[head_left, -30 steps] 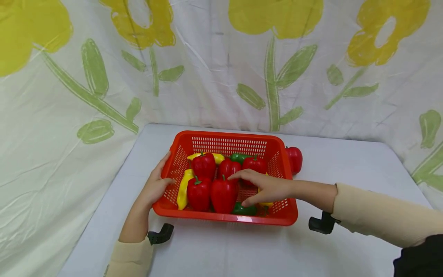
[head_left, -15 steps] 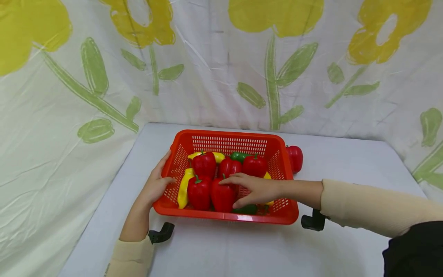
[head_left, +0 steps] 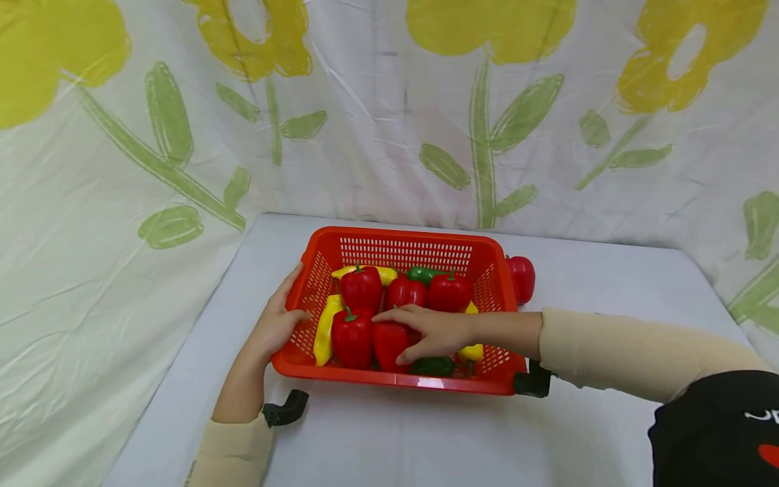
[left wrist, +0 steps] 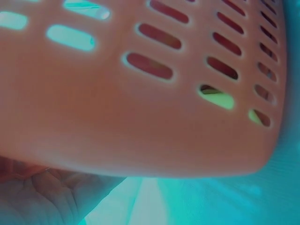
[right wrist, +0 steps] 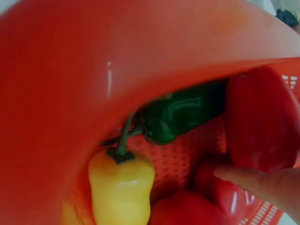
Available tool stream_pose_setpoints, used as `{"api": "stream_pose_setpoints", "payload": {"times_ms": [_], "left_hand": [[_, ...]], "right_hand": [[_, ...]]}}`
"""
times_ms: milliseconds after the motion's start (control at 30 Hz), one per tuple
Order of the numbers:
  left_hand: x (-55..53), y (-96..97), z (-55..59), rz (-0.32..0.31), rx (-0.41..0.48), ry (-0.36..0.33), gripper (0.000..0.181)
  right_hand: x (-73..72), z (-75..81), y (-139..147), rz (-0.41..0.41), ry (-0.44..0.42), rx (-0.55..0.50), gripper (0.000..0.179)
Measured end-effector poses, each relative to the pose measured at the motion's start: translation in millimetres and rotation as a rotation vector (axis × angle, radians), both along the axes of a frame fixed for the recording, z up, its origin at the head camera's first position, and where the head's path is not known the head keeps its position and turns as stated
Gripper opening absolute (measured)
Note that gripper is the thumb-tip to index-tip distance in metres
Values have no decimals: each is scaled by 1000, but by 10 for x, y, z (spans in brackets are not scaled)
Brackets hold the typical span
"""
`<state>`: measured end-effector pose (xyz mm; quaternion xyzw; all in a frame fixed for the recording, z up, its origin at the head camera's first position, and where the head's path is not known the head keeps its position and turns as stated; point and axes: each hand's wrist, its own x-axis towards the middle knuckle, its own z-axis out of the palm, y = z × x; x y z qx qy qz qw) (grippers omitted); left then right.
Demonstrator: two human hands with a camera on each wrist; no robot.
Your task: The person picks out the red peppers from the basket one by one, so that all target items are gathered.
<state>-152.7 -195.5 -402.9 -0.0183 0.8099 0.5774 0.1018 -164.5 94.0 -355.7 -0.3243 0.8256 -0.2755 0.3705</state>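
A red plastic basket (head_left: 341,373) with slotted walls holds several bell peppers and other peppers. My left hand (head_left: 275,330) grips its left rim, thumb inside and fingers outside; in the left wrist view part of this hand (left wrist: 51,199) shows below the basket wall (left wrist: 140,122). Over the front middle red bell pepper (head_left: 389,343) spreads my right hand (head_left: 441,331), fingers across its top and thumb by its front right side. The right wrist view shows one straight finger (right wrist: 253,182) beside this pepper (right wrist: 260,117). Whether the fingertips press it is unclear.
Around it lie another red bell pepper (head_left: 351,341), a long yellow pepper (head_left: 327,331), a green pepper (head_left: 433,366) and a yellow pepper (right wrist: 121,187). One red bell pepper (head_left: 521,279) stands outside the basket, at its right, on the white table (head_left: 377,439).
My right hand has moved left, from the right edge of the front middle red bell pepper to over it. My left hand keeps its hold on the basket, which stays put.
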Motion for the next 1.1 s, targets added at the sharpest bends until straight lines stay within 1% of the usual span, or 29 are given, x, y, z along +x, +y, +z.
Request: {"api": "stream_pose_setpoints", "payload": {"times_ms": [200, 333, 467, 633, 800, 967, 1100], "left_hand": [[-1, -15, -16, -3, -1, -1, 84], [1, -21, -18, -1, 4, 2, 84], [3, -21, -19, -1, 19, -3, 84], [2, -19, -19, -1, 42, -13, 84], [1, -22, -11, 2, 42, -9, 84], [8, -14, -1, 4, 60, -22, 83], [10, -13, 2, 2, 52, -16, 83]], "right_hand": [[17, -13, -66, -3, 71, 55, 67], [32, -35, -107, -4, 130, 57, 65], [15, -79, -154, 1, 172, 53, 61], [-12, -106, -195, -3, 182, 49, 58], [-52, -98, -227, 5, 185, 64, 60], [-103, -94, -245, 20, 189, 68, 61], [-125, -94, -261, 24, 206, 69, 60]]}}
